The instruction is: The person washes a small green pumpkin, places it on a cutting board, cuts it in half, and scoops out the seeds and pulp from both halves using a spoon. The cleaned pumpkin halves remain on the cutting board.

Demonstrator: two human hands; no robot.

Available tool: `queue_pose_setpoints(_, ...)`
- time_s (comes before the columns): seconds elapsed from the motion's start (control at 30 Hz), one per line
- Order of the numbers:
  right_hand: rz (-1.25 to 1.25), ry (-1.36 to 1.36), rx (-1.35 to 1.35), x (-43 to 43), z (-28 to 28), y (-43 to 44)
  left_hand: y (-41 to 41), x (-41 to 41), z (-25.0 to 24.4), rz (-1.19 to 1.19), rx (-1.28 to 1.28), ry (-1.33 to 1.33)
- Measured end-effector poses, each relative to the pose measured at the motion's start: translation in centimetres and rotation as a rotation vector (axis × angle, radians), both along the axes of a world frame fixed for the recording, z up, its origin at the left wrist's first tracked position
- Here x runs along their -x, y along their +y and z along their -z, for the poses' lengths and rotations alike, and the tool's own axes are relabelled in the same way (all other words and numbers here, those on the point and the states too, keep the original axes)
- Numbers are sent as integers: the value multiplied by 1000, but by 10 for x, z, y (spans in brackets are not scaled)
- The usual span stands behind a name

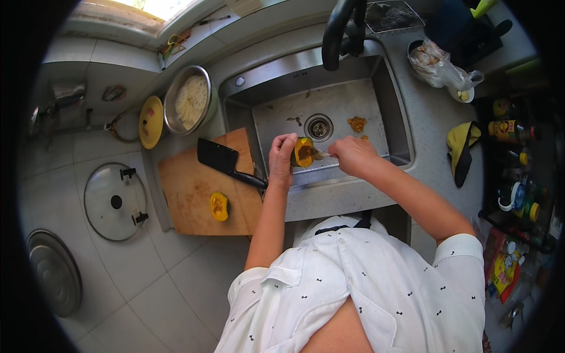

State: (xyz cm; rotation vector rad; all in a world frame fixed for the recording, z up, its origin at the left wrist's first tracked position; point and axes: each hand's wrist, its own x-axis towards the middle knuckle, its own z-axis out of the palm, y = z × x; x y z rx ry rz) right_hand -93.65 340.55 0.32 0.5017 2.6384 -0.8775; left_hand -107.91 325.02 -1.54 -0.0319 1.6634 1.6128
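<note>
Over the front of the steel sink (269, 106), my left hand (281, 159) grips a pumpkin half (304, 152) with dark green skin and a hollowed orange middle facing right. My right hand (355, 155) holds a metal spoon (321, 154), its bowl at the pumpkin's hollow. Scooped orange pulp (356, 124) lies in the sink, right of the drain (318, 127). To the left, another cut pumpkin half (219, 206) rests flesh up on the wooden cutting board (185, 194). A black cleaver (218, 156) lies across the board's back edge, its handle toward the sink.
A black faucet (333, 44) overhangs the sink. Left of it stand a metal bowl of sliced lotus root (192, 101) and a yellow plate (151, 122). At right are a plastic bag (435, 66), a yellow-black cloth (461, 148) and a rack of bottles (507, 130).
</note>
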Motion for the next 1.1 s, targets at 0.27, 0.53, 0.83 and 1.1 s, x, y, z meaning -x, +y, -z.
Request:
queue_pose_setpoints(0.27,117,107,11,1,-22,-1,2,9,0,-97,-10,-258)
queue_pose_setpoints(0.53,82,46,-112,6,8,-5,15,-11,11,-224,167,-34)
queue_pose_setpoints(0.83,125,140,-23,-3,-11,-7,11,-13,9,-233,84,-39)
queue_pose_setpoints(1.1,284,-241,-344,-19,-17,36,-19,8,-6,-435,23,320)
